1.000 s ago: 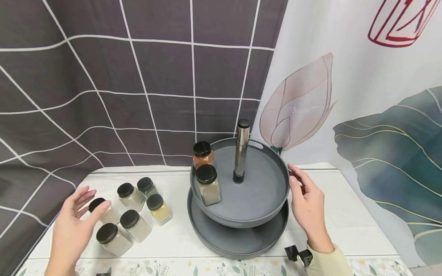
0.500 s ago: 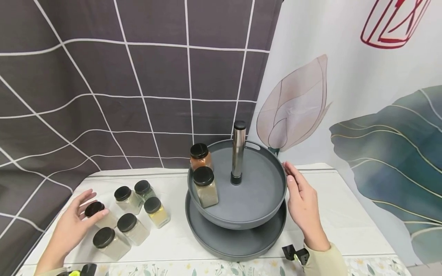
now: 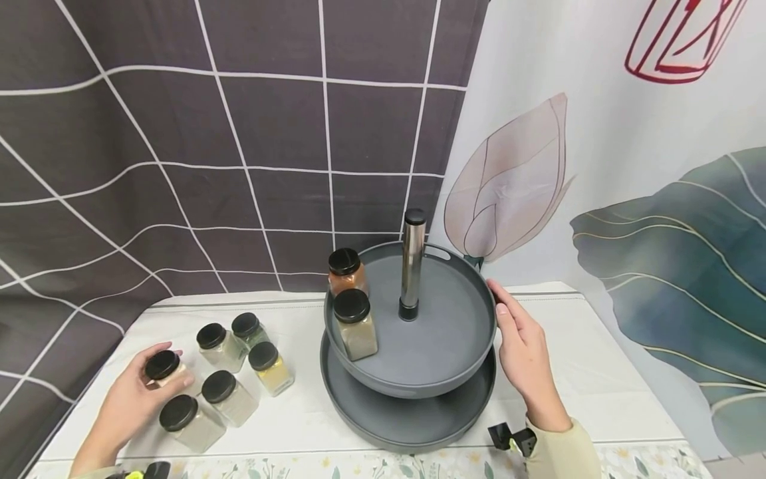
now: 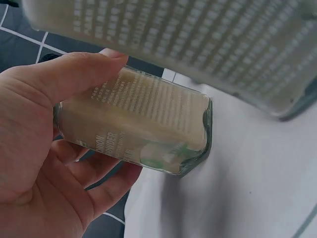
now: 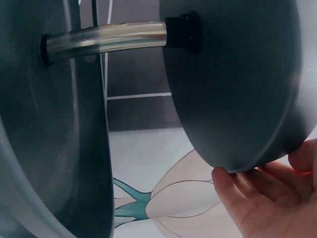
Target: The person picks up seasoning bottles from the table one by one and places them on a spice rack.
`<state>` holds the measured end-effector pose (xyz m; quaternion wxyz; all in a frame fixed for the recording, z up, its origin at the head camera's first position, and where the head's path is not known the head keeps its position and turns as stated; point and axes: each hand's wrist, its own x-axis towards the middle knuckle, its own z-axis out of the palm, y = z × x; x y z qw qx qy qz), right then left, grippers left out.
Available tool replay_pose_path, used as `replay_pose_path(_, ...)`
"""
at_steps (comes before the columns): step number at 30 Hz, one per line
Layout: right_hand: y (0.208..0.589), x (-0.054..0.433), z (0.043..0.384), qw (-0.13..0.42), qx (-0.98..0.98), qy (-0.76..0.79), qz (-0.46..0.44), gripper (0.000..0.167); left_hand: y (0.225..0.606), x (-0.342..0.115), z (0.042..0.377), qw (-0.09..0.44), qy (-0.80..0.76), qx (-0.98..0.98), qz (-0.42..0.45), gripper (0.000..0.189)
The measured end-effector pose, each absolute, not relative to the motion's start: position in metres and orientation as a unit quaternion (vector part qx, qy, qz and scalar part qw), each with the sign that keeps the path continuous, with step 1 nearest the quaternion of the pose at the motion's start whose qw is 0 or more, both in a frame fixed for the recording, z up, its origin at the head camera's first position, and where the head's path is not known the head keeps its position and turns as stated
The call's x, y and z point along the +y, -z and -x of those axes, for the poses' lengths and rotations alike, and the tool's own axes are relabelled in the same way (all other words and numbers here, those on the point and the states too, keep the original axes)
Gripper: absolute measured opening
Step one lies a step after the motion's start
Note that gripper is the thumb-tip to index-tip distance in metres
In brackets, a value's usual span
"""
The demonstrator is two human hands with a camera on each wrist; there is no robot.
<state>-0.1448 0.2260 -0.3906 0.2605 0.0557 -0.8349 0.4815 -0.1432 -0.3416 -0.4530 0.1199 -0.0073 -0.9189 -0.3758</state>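
Observation:
At the left, my left hand (image 3: 127, 402) grips a square glass spice jar (image 3: 163, 364) with a black lid, thumb on one side and fingers on the other. In the left wrist view this spice jar (image 4: 143, 124) holds beige powder, and its label partly reads as onion powder. My right hand (image 3: 526, 352) touches the outer wall of the grey upper tray (image 3: 449, 332) with extended fingers. The right wrist view has those fingertips (image 5: 225, 181) against the tray's lower edge. A jar of orange-red spice (image 3: 346, 273) and a jar of greyish-beige powder (image 3: 357, 329) stand in the upper tray.
Several more black-lidded jars stand beside my left hand, including a yellow one (image 3: 274, 372) and a green one (image 3: 250, 330). Below the upper tray lies a wider-set lower tray (image 3: 413, 426); a metal post (image 3: 411, 266) rises through the middle. Dark gridded cloth (image 3: 275, 133) hangs behind.
My left hand has come down to the leftmost jar and its fingers have closed around it. My right hand stays at the upper tray's edge. The view has shifted slightly.

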Motion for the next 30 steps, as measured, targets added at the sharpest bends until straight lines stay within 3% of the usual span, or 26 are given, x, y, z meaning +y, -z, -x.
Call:
replay_pose_path(12,0.3908,0.2273,0.1451,0.238,-0.833,-0.497,-0.055,0.042,0.4549,-0.3430,0.1373,0.094,0.367,-0.925,-0.019,0.079)
replay_pose_path(30,0.3891,0.2276,0.1422,0.246,-0.826,-0.503,-0.059,0.039,0.4540,-0.3411,0.1366,0.107,0.333,-0.936,-0.036,0.074)
